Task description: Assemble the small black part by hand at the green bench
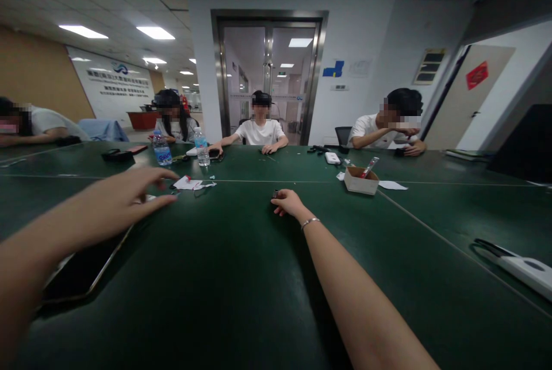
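Note:
Low over the green table (224, 278), my right hand (290, 203) is closed in a pinch around a small dark, shiny object (275, 193) too small to name. A silver bracelet (310, 222) circles that wrist. On the left my left hand (125, 195) reaches forward, thumb and fingers apart, with nothing seen between them. Just past its fingertips lie white paper scraps (186, 183) with a bit of red. Below the left forearm rests a black-screened smartphone (92, 269), partly covered by the arm.
Two water bottles (162, 149) stand at the far left. A small cardboard box (361, 181) with pens is right of centre, paper (392, 185) beside it. A white device with a black strap (524, 269) lies at the right. Several people sit around the table.

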